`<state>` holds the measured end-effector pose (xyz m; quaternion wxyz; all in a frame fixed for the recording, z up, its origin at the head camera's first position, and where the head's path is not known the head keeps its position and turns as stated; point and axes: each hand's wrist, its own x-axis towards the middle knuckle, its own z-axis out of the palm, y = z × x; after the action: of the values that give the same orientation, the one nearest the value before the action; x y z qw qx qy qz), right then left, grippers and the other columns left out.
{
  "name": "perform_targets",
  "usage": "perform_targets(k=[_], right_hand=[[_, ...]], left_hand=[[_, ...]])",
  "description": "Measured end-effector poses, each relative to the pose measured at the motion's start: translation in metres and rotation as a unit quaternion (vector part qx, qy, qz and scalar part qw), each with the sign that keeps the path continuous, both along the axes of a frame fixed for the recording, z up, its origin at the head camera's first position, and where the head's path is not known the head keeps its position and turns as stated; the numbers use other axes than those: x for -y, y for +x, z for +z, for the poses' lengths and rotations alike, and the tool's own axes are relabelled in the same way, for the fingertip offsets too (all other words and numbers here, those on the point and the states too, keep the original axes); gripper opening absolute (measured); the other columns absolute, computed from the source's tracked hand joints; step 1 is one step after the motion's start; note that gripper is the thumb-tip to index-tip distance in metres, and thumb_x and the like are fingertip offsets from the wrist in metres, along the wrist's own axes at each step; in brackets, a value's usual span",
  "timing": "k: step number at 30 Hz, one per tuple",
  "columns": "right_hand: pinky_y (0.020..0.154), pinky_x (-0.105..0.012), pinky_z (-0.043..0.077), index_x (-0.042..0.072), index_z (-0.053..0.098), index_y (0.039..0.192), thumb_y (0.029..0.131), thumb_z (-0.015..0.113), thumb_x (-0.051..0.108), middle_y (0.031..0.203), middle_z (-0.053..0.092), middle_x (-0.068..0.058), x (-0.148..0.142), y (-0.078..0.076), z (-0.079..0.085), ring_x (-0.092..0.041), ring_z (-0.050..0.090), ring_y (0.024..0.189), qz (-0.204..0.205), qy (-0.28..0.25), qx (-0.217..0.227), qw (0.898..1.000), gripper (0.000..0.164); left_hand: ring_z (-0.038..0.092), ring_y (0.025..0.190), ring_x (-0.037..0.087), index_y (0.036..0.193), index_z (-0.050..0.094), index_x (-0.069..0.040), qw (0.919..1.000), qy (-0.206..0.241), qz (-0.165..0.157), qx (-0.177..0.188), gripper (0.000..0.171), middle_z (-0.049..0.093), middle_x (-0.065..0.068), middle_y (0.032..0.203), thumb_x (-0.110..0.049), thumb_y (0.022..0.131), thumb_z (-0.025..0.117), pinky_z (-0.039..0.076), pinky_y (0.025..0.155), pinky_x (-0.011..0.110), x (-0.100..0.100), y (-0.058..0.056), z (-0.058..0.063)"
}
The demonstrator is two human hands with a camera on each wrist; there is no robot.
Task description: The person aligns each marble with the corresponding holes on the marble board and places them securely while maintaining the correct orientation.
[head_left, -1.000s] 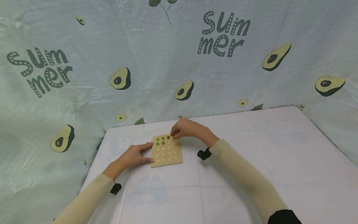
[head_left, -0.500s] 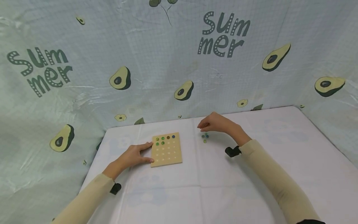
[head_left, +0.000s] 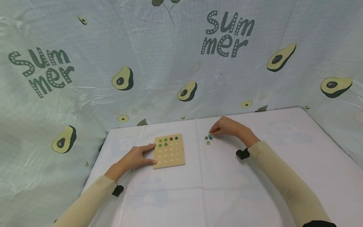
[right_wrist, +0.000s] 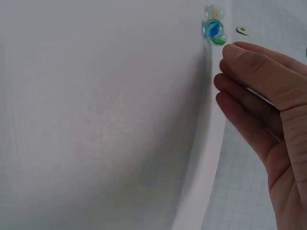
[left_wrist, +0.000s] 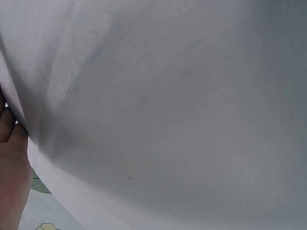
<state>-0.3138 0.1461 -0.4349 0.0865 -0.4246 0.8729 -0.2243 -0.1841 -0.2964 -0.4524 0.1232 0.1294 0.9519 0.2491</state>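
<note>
Your left hand [head_left: 135,158] rests at the left edge of the pale wooden board [head_left: 168,153], its thumb and index finger spread apart, their tips touching that edge; the board lies flat on the white cloth [head_left: 227,183], to the left of your right hand [head_left: 230,127], and carries a grid of small hollows; six seated marbles [head_left: 165,144] fill part of it, four along the far row and two greenish ones in the row next to it, starting from the left. Your right hand reaches down over the loose marbles [head_left: 208,142], a small cluster near the far edge of the table and apart from the board; its thumb and fingers are bent toward each other, with the tips just beside a green marble [right_wrist: 219,41]; you cannot tell from either view whether they pinch anything. In the right wrist view a blue marble [right_wrist: 212,28] sits against the green one, with a clear marble [right_wrist: 215,12] next to it; beige sleeves [head_left: 92,197] cover both your arms, and behind the table hangs a backdrop [head_left: 158,56] printed with avocados and lettering.
</note>
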Motion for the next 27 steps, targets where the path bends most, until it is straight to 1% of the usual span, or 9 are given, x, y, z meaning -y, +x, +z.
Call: perform_targets(k=[3,5,11,18,23,25,27], right_hand=[[0.084,-0.028,0.060,0.007,0.081,0.110,0.089,0.079,0.009,0.106,0.078,-0.002,0.003,-0.003,-0.001,-0.016,0.074,0.099,0.024,0.019,-0.017,0.999,0.022],[0.085,-0.027,0.059,0.008,0.081,0.111,0.088,0.080,0.008,0.106,0.078,-0.002,0.006,-0.005,-0.001,-0.014,0.074,0.099,0.033,0.033,-0.021,0.999,0.022],[0.085,-0.024,0.059,0.011,0.082,0.107,0.087,0.080,0.006,0.104,0.078,0.001,0.010,-0.009,0.000,-0.011,0.073,0.098,0.047,0.049,-0.012,0.998,0.021],[0.084,-0.023,0.059,0.010,0.083,0.104,0.086,0.081,0.005,0.102,0.078,0.001,0.011,-0.010,-0.003,-0.012,0.074,0.096,0.055,0.036,-0.010,0.998,0.019],[0.082,-0.023,0.059,0.010,0.083,0.104,0.086,0.081,0.008,0.102,0.079,0.000,0.007,-0.013,-0.007,-0.012,0.074,0.095,0.055,0.021,-0.034,0.998,0.018],[0.082,-0.024,0.059,0.009,0.082,0.104,0.086,0.082,0.010,0.102,0.079,0.000,0.006,-0.013,-0.008,-0.013,0.074,0.095,0.053,0.013,-0.044,0.998,0.018],[0.082,-0.025,0.060,0.008,0.082,0.105,0.086,0.082,0.011,0.103,0.079,-0.001,0.005,-0.012,-0.006,-0.014,0.075,0.096,0.050,0.002,-0.045,0.998,0.020]], left_hand=[[0.038,0.147,0.035,0.155,0.044,-0.014,0.9999,0.004,0.004,0.008,0.099,0.041,0.015,0.158,-0.058,0.075,0.083,0.038,0.115,0.053,-0.001,0.000,-0.001],[0.037,0.147,0.035,0.155,0.044,-0.014,0.9999,0.003,0.006,0.010,0.099,0.040,0.015,0.158,-0.057,0.075,0.083,0.038,0.115,0.053,-0.001,0.000,-0.001],[0.038,0.147,0.034,0.155,0.044,-0.015,1.0000,0.004,0.003,0.003,0.098,0.041,0.014,0.157,-0.057,0.075,0.083,0.039,0.115,0.052,-0.001,0.000,0.000],[0.038,0.146,0.035,0.155,0.045,-0.014,1.0000,0.001,0.004,0.003,0.097,0.041,0.015,0.157,-0.056,0.076,0.083,0.038,0.115,0.053,-0.002,0.000,0.001],[0.038,0.146,0.036,0.155,0.045,-0.014,1.0000,-0.001,0.004,0.003,0.097,0.041,0.016,0.157,-0.056,0.077,0.083,0.038,0.115,0.054,-0.002,-0.001,0.001],[0.037,0.147,0.034,0.155,0.045,-0.015,0.9999,-0.003,0.009,0.008,0.097,0.041,0.014,0.158,-0.056,0.076,0.083,0.037,0.116,0.053,-0.002,-0.001,0.002],[0.037,0.147,0.034,0.155,0.044,-0.016,0.9999,-0.005,0.009,0.011,0.098,0.040,0.013,0.158,-0.057,0.076,0.083,0.036,0.117,0.053,-0.002,0.000,0.002]])
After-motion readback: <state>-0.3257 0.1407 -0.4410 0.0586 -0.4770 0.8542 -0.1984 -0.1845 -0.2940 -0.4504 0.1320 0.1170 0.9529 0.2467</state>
